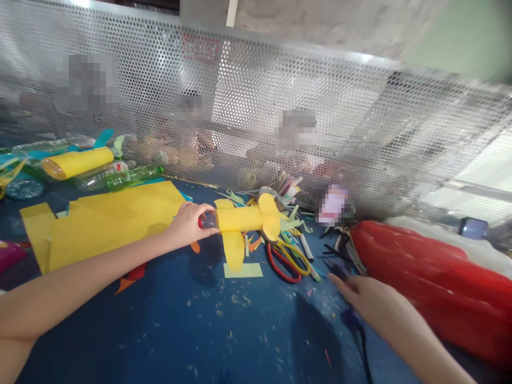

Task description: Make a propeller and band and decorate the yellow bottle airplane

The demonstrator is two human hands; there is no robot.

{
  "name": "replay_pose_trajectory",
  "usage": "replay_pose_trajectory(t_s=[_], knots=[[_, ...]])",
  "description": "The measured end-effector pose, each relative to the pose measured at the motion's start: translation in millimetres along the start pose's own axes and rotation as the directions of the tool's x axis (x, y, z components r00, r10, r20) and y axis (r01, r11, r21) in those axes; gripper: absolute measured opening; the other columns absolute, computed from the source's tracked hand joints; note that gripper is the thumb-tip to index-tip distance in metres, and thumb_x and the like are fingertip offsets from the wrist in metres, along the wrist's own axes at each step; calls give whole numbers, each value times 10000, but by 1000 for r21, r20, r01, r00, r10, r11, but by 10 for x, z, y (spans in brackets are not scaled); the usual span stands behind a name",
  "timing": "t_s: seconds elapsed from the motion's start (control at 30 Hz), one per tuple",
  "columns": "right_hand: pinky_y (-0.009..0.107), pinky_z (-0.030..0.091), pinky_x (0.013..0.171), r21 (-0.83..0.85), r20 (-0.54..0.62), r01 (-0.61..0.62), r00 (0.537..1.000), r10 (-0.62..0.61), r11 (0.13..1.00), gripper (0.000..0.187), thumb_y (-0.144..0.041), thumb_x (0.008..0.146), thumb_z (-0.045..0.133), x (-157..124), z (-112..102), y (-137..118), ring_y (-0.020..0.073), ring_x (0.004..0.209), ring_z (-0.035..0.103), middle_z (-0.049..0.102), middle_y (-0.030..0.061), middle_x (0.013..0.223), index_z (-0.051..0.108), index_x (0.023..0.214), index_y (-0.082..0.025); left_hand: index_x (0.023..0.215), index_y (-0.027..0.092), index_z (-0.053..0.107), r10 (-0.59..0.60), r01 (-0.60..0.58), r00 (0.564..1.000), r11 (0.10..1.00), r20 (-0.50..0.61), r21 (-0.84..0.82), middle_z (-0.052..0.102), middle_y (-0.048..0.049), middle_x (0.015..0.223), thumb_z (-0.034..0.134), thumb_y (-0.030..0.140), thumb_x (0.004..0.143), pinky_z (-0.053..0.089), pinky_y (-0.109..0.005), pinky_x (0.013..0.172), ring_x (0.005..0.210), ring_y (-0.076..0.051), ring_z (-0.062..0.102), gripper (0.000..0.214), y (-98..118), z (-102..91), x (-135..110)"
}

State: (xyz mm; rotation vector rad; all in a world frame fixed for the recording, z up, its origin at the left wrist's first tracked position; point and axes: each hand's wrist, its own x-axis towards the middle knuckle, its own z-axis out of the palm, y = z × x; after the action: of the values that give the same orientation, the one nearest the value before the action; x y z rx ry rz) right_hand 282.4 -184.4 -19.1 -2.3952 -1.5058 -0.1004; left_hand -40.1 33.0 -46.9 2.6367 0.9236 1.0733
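My left hand grips the clear neck end of a plastic bottle. Yellow paper wraps the bottle, with wings and tail fins attached, making a paper-covered bottle plane held level above the table. Over on the right, my right hand is closed around a dark blue glue gun with a black cord, slightly blurred by motion. Red-handled scissors and yellow-handled scissors lie between the two hands. A pale green paper strip rests beneath the plane's wing.
Yellow paper sheets cover the left of the blue table. Behind them lie a green bottle and another yellow-wrapped bottle. A red plastic bag stands at right. A perforated metal screen closes the back, with people behind it.
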Motion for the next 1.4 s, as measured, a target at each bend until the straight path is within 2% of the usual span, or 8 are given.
replay_pose_trajectory(t_s=[0.1, 0.23, 0.4, 0.53, 0.7, 0.87, 1.2, 1.4], knots=[[305, 505, 601, 186, 152, 207, 960, -237, 960, 242, -434, 789, 536, 7, 200, -485, 225, 657, 666, 717, 51, 755, 683, 786, -241, 986, 192, 595, 8, -8, 1000, 1000, 6, 2, 645, -23, 787, 745, 419, 660, 422, -404, 802, 754, -205, 579, 425, -4, 46, -38], [391, 463, 897, 218, 123, 428, 880, -460, 877, 325, -266, 755, 574, 63, 497, -907, 274, 1018, 608, 672, 119, 1084, 664, 1055, -177, 1017, 195, 572, 53, -53, 999, 999, 0, 2, 646, -33, 864, 740, 423, 675, 413, -412, 839, 845, -222, 567, 445, 7, 129, -127], [380, 475, 801, 221, 197, 335, 905, -378, 916, 124, -202, 749, 564, 103, 678, -930, 261, 890, 618, 675, 94, 882, 658, 827, -177, 1051, 195, 530, 143, -143, 989, 990, 26, -6, 642, -32, 1018, 727, 375, 717, 386, -403, 887, 926, -216, 553, 428, 39, 185, -211], [303, 467, 646, 431, 270, 230, 890, -368, 873, 40, -225, 755, 551, 54, 621, -887, 187, 684, 596, 621, 13, 703, 554, 720, -207, 1089, 203, 499, 155, -156, 987, 988, 33, -1, 624, -37, 1081, 713, 372, 735, 370, -407, 908, 970, -226, 551, 447, 59, 216, -255], [234, 453, 569, 723, 340, 43, 847, -409, 690, 209, -371, 745, 646, 36, 120, -917, 133, 626, 569, 598, -11, 709, 532, 804, -206, 1162, 200, 456, 194, -196, 979, 980, 63, 27, 604, -55, 1122, 650, 362, 791, 353, -407, 942, 1034, -231, 536, 448, 76, 234, -290], [242, 470, 564, 766, 170, 75, 935, -312, 639, 352, -499, 725, 669, 214, -333, -1021, 149, 647, 593, 663, 43, 775, 588, 895, -202, 1147, 191, 461, 274, -277, 960, 959, 54, 56, 599, -66, 1134, 608, 375, 833, 327, -402, 973, 1057, -222, 535, 393, 66, 254, -302], [271, 420, 562, 637, 176, 177, 914, -365, 751, 221, -408, 735, 605, 676, 210, -1241, 168, 625, 596, 678, 23, 725, 594, 813, -201, 1121, 186, 446, 290, -291, 957, 954, 23, 64, 606, -84, 1107, 600, 363, 842, 335, -417, 979, 1047, -230, 550, 365, 68, 256, -325], [270, 402, 568, 580, 176, 214, 909, -377, 786, 201, -385, 742, 578, 695, 230, -1240, 173, 612, 600, 688, 3, 685, 521, 840, -219, 1138, 192, 448, 279, -281, 959, 960, 54, 20, 601, -84, 1122, 580, 350, 856, 333, -432, 981, 1066, -230, 541, 349, 67, 251, -322]])
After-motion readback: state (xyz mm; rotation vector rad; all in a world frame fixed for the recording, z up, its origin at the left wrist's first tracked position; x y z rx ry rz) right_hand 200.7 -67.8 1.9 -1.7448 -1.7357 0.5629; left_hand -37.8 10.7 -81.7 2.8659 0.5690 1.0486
